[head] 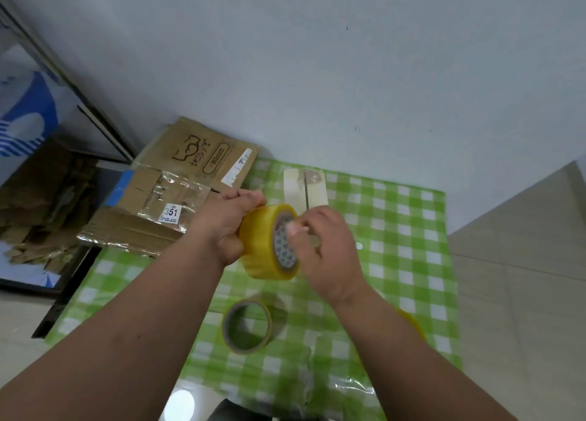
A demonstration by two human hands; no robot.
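Roll of yellow packing tape was held clear above the tabletop, over the middle of the green-and-white checked cloth. Its axis ran roughly level, left to right. The open cardboard core faced right and slightly toward the camera.

Left hand: fingers and thumb were wrapped round the outer winding on the roll's left side, in a firm grip.

Right hand: fingers were curled, with thumb and forefinger pinched together at the upper rim of the core-side face, touching the roll. The view was blurred, so a loose tape end could not be resolved.

A nearly spent tape roll lay flat on the cloth, nearer the person, hole upward. A small white box stood behind the hands near the wall. Flattened cardboard boxes lay at the tabletop's far left corner.
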